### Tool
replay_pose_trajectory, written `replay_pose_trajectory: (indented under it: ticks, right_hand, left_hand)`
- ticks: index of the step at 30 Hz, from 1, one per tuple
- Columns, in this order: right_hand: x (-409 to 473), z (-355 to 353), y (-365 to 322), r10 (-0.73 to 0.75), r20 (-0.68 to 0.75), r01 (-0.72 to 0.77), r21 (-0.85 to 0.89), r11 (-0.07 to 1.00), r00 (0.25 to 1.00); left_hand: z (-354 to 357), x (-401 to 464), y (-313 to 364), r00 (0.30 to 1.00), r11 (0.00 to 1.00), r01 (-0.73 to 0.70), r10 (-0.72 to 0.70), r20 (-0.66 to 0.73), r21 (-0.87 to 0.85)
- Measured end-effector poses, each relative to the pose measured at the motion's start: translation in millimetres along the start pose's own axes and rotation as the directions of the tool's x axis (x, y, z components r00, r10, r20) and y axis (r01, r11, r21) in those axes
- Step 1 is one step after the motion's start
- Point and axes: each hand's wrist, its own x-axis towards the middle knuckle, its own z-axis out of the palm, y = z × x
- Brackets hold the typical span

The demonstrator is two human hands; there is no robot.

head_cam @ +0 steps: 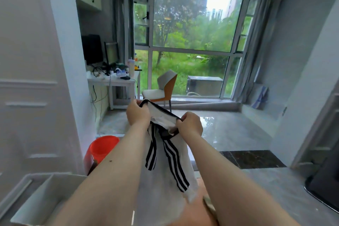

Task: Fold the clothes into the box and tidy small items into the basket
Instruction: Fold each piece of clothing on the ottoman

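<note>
A white shirt with a black-trimmed collar and black stripes hangs in the air in front of me. My left hand pinches the collar's left end and my right hand grips its right end, so the collar is stretched between them. The body of the shirt drops down between my forearms. A white box stands at the lower left with its open top towards me. No basket shows in this view.
An orange bucket stands on the floor beside the white wardrobe. Farther off are a cluttered white desk, a chair and a large window. A dark appliance sits at the right edge.
</note>
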Motion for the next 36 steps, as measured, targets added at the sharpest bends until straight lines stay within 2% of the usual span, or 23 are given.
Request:
replay_pose_trajectory:
  ticks: [3,6,8,11,15,17,19,22,23,24,25,26,27,29,31,33,36]
  right_hand:
    - [-3,-22,-8,-0.031,-0.044,0.023,-0.173,0.985,0.999]
    - [-8,-31,0,0.023,-0.019,-0.027,-0.285,0.958,1.000]
    - [-15,-34,13,0.105,0.029,-0.090,-0.311,0.946,0.994]
    - [-21,-36,24,0.229,0.094,-0.203,-0.227,0.952,0.969]
    - [-14,-44,18,0.295,0.262,-0.334,0.117,0.935,0.919]
    - [-14,-52,14,0.266,0.322,-0.342,0.208,0.916,0.909]
    - [-12,-55,17,0.238,0.335,-0.331,0.256,0.908,0.912]
    - [-15,-58,16,0.287,0.344,-0.380,0.241,0.893,0.894]
    - [-17,-54,17,0.287,0.360,-0.343,0.100,0.934,0.888]
    - [-19,-48,20,0.211,0.329,-0.218,-0.015,0.976,0.920]
    - [-19,-46,20,0.194,0.331,-0.194,-0.033,0.980,0.923]
    - [-20,-45,19,0.192,0.333,-0.211,0.022,0.977,0.923]
    - [-22,-43,22,0.143,0.341,-0.141,-0.030,0.990,0.929]
    - [-27,-45,25,0.172,0.347,-0.142,-0.110,0.984,0.922]
    - [-27,-42,33,0.172,0.374,-0.147,-0.093,0.985,0.912]
    - [-29,-40,40,0.155,0.395,-0.146,-0.052,0.988,0.905]
    - [-36,-39,49,0.145,0.452,-0.169,0.013,0.986,0.880]
  left_hand:
    - [-7,1,37,0.996,0.996,-0.086,0.085,-0.014,-0.018]
    - [-12,-1,65,0.993,0.995,-0.065,0.057,-0.100,-0.079]
    - [-16,-1,71,0.992,0.992,-0.034,0.019,-0.127,-0.120]
    - [-26,3,64,0.995,0.997,-0.020,0.013,-0.095,-0.072]
    - [-39,8,29,0.997,0.982,0.072,-0.069,-0.022,0.173]
    - [-51,11,10,0.993,0.946,0.103,-0.118,0.030,0.308]
    - [-65,12,-7,0.983,0.874,0.053,-0.130,0.128,0.483]
    - [-81,4,-27,0.955,0.687,-0.090,-0.146,0.258,0.721]
    - [-85,-1,-33,0.950,0.621,-0.122,-0.153,0.273,0.774]
    - [-87,-6,-36,0.947,0.576,-0.136,-0.163,0.277,0.806]
    - [-89,-9,-40,0.944,0.555,-0.132,-0.184,0.275,0.821]
    - [-89,-12,-43,0.938,0.561,-0.095,-0.226,0.263,0.822]
    - [-90,-14,-48,0.928,0.581,-0.039,-0.280,0.245,0.813]
    - [-91,-15,-59,0.892,0.672,0.139,-0.404,0.203,0.727]
    - [-89,-21,-69,0.788,0.735,0.358,-0.569,0.235,0.576]
    - [-84,-27,-74,0.692,0.727,0.500,-0.662,0.287,0.471]
    - [-82,-36,-72,0.633,0.719,0.579,-0.694,0.344,0.386]
